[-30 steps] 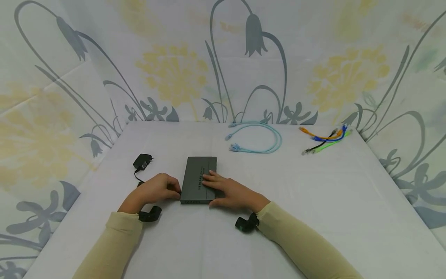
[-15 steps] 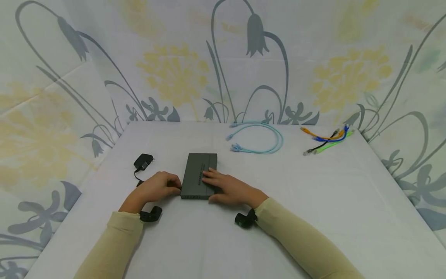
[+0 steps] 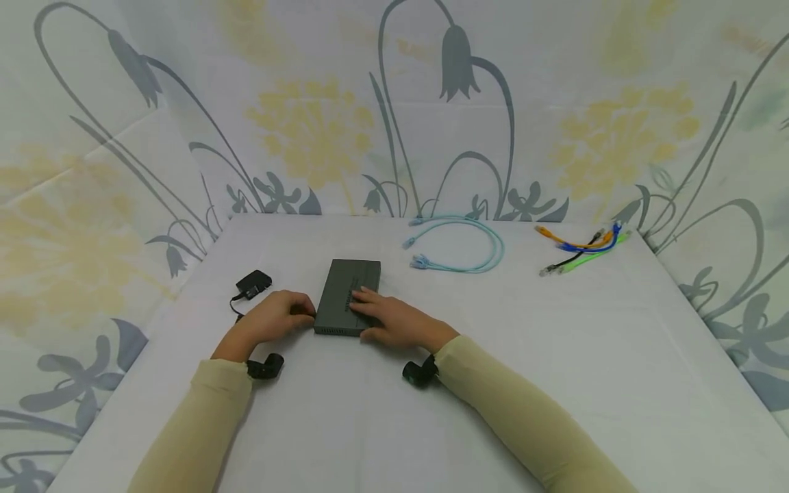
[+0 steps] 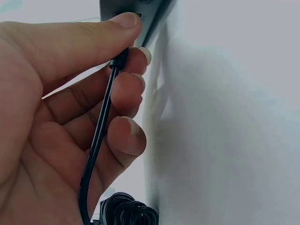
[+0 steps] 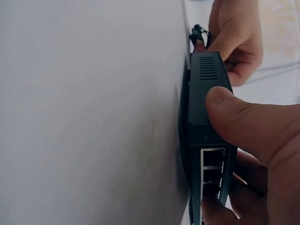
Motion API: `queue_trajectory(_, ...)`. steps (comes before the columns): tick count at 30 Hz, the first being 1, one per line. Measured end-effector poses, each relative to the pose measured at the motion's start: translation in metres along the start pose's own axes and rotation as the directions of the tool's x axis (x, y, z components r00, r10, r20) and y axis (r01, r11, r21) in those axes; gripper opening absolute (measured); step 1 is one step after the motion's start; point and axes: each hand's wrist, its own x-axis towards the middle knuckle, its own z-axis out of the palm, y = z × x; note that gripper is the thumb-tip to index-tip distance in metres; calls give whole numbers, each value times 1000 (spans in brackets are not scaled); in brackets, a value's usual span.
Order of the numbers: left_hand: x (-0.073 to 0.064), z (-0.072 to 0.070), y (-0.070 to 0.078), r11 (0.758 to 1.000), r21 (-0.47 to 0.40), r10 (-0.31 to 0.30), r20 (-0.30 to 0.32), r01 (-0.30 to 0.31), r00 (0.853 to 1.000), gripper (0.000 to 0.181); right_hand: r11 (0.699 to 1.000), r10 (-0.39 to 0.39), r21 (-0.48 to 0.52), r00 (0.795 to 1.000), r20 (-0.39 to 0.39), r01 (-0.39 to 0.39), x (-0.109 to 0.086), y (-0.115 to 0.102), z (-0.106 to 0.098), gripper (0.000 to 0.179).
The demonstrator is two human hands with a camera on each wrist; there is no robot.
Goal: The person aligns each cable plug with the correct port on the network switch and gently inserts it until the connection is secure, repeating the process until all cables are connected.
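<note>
A dark NETGEAR network switch (image 3: 335, 294) lies on the white table between both hands. My left hand (image 3: 276, 318) is at its left side, thumb and index finger pinching a black power plug (image 4: 119, 60) right at the switch's edge; the plug's tip is hidden behind the thumb. Its thin cord (image 4: 96, 140) runs down across the palm. My right hand (image 3: 397, 322) grips the switch from the right, fingers over the top and the thumb (image 5: 220, 96) against the vented near end. In the right wrist view one fingertip overlaps the row of ports (image 5: 212, 174).
Left of the switch sits a black power adapter (image 3: 253, 282), its cord coiled (image 4: 126, 210) in the left wrist view. A light blue network cable (image 3: 459, 269) loops at the back. Short orange (image 3: 548, 234), blue (image 3: 579, 248), black (image 3: 562, 263) and green (image 3: 588, 257) cables lie back right.
The switch and both hands have shifted away from the body and slightly left. Both hands keep about the same hold. The adapter and cables at the back stay put.
</note>
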Motion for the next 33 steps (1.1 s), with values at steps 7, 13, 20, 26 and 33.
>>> queue_trajectory(7,10,-3,-7,999,-6,-32,-4,32,999,8,1000,23,14,1000,5,-24,13,5,-2,62)
queue_trajectory(13,17,-9,-13,999,11,-39,-20,39,999,10,1000,25,13,1000,-6,-25,25,8,-3,60)
queue_trajectory(20,20,-11,-19,998,-6,-66,-30,66,997,11,1000,24,11,1000,-2,-24,34,10,-4,60)
queue_trajectory(26,23,-12,-21,997,-14,-75,-21,75,997,12,999,35,20,999,-8,-35,36,10,-6,59)
queue_trajectory(33,23,-15,-21,996,-10,-85,-19,84,996,14,1000,25,13,1000,-15,-25,39,8,-7,60)
